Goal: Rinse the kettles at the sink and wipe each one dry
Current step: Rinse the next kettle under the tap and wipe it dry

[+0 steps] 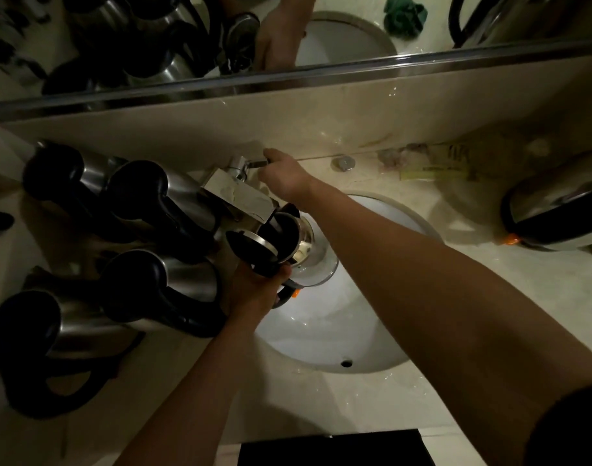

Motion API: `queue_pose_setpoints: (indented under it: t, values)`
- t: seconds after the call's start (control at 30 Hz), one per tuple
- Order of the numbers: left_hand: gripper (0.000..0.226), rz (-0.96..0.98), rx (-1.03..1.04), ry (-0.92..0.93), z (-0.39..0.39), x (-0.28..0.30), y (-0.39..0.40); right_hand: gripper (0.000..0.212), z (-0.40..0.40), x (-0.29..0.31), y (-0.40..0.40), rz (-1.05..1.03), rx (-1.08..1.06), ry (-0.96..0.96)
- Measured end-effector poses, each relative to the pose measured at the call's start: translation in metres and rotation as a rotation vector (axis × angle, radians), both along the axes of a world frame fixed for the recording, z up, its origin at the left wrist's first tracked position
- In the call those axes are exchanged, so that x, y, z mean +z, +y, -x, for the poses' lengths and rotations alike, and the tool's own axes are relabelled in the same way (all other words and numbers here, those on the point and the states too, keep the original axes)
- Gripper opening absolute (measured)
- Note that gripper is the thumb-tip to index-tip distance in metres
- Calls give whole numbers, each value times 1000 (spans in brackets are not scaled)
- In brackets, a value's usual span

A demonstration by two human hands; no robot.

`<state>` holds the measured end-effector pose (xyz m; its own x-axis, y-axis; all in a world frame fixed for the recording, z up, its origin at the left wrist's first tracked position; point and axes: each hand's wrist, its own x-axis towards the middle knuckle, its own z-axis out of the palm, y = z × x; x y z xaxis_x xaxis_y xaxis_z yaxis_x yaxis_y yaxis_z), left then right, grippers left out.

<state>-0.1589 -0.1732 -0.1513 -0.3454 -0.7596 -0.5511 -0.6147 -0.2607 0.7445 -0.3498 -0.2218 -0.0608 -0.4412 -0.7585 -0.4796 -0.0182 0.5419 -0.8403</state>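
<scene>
At centre frame, over the white sink, an open-lidded kettle is gripped by its handle in the left hand, under the faucet. Just above, the faucet lever is grasped by the right hand. Four more kettles are crowded at the left.

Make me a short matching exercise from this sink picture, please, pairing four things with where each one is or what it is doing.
Things:
1. left hand
2. right hand
3. open kettle
4. green cloth

Places or states:
A. seen only in the mirror, on the counter behind the basin
B. grips the kettle's black handle
C. held over the basin under the tap spout, lid flipped up
D. holds the tap lever

Pairs: 1-B, 2-D, 3-C, 4-A
</scene>
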Motion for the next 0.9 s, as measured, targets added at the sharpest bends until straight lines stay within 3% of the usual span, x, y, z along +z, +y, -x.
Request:
queue_pose_setpoints:
  t: [0.2, 0.27, 0.37, 0.47, 0.53, 0.63, 0.73, 0.8, 0.9]
  values:
    - [66, 29, -45, -25, -4, -5, 0, 38, -4, -2, 0, -81, 37, 115]
    - [67, 30, -45, -28, -5, -5, -2, 40, -4, 7, 10, -119, 129, 125]
    - [51, -63, 6, 5, 2, 6, -2, 47, -16, 20, 43, -49, 145, 155]
    - [34, -112, 15, 59, 3, 13, 5, 47, -64, 17, 102, 150, -101, 437]
    - [32, -41, -89, 25, -1, 11, 13, 47, -101, 6, 148, 259, 9, 704]
    - [47, 42, -260, -80, 0, 14, 30, 60, -127, -25, 203, 106, 309, 973]
    - [20, 146, -372, -91, 10, 25, 51, 68, -114, -36, 218, -133, 257, 1004]
    - [32, 182, -453, -179, 15, 25, 60, 71, -101, -38, 218, -275, 243, 943]
    - [85, 161, -455, -220, 14, 30, 73, 73, -87, -49, 225, -394, 249, 770]
